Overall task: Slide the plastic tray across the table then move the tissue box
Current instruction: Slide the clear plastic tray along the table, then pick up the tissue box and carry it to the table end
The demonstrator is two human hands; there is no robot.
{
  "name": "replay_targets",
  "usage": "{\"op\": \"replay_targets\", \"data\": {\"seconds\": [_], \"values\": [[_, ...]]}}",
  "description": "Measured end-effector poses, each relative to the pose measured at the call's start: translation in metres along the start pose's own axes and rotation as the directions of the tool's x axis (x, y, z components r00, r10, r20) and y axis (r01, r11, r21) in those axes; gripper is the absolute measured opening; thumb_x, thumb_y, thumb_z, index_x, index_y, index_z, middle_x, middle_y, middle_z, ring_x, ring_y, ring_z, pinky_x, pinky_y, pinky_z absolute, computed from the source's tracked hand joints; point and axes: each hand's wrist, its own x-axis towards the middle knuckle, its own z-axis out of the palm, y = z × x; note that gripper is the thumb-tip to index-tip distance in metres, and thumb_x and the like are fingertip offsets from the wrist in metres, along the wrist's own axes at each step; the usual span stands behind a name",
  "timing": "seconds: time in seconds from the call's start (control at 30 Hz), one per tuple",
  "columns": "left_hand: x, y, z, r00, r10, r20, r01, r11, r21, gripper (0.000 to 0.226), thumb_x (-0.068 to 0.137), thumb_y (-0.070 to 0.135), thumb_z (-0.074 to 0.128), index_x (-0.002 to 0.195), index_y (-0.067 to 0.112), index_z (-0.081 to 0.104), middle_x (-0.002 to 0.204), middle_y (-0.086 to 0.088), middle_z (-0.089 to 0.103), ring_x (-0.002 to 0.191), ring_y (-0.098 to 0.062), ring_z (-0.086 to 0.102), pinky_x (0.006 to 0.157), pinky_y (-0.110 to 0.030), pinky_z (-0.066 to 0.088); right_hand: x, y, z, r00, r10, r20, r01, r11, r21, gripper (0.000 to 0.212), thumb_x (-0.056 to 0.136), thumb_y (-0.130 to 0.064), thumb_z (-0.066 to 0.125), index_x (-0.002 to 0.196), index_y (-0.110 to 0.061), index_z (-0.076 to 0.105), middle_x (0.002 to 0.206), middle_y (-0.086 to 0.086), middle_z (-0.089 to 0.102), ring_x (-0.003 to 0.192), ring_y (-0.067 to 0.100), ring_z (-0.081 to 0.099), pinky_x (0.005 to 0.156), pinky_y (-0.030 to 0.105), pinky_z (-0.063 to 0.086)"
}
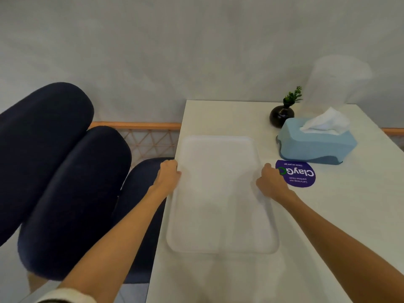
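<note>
Now both hands (168, 176) (271, 182) grip tray (220, 193) edges; tissue box (314, 143), sticker (299, 174) just right

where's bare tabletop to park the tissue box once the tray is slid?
Free: the white table right of the translucent plastic tray and nearer than the purple round sticker; also the far strip between tray and wall. Crowded: the far right corner, with the blue tissue box and black vase with a green sprig. Left hand and right hand grip the tray's sides.
</note>
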Motion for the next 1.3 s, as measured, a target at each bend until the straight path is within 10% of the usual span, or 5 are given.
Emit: {"op": "replay_targets", "data": {"seconds": [0.53, 0.8, 1.0, 1.3], "values": [[0.001, 0.03, -0.016, 0.991, 0.119, 0.064, -0.127, 0.981, 0.148, 0.047, 0.092, 0.022, 0.054, 0.133, 0.004, 0.042, 0.132, -0.02, 0.042, 0.119, -0.037, 0.045, 0.089, -0.047, 0.048, -0.001, 0.022, -0.016, 0.992, 0.076, -0.1, -0.07, 0.996, 0.059, 0.037, 0.091, -0.014, 0.054, 0.125, -0.002, 0.05, 0.124, 0.019, 0.059, 0.113, 0.035, 0.056, 0.091, 0.044, 0.049], [-0.005, 0.148, 0.012, 0.925, 0.337, 0.178, -0.294, 0.928, -0.227, 0.045, 0.089, 0.026, 0.06, 0.131, 0.013, 0.049, 0.132, -0.011, 0.051, 0.117, -0.027, 0.052, 0.098, -0.037, 0.046, 0.012, 0.107, -0.077, 0.958, 0.149, -0.245, -0.089, 0.967, 0.239, 0.032, 0.089, -0.011, 0.06, 0.117, 0.003, 0.056, 0.122, 0.024, 0.061, 0.106, 0.037, 0.06, 0.072, 0.031, 0.045], [-0.01, 0.235, 0.052, 0.931, 0.286, 0.229, -0.173, 0.894, -0.413, 0.042, 0.089, 0.021, 0.062, 0.129, 0.011, 0.052, 0.124, -0.011, 0.061, 0.095, -0.016, 0.053, 0.078, -0.026, 0.043, 0.031, 0.179, -0.12, 0.942, 0.193, -0.276, -0.107, 0.949, 0.297, 0.027, 0.09, -0.013, 0.052, 0.113, 0.0, 0.061, 0.107, 0.024, 0.068, 0.092, 0.04, 0.066, 0.087, 0.042, 0.055], [0.021, 0.299, 0.092, 0.978, -0.051, 0.2, 0.158, 0.806, -0.57, 0.049, 0.093, 0.042, 0.049, 0.132, 0.013, 0.046, 0.138, -0.011, 0.053, 0.12, -0.028, 0.053, 0.103, -0.043, 0.046, 0.078, 0.255, -0.162, 0.967, 0.186, -0.174, -0.083, 0.875, 0.477, 0.027, 0.091, -0.018, 0.051, 0.109, -0.003, 0.064, 0.101, 0.02, 0.069, 0.084, 0.031, 0.066, 0.071, 0.035, 0.055]]}}
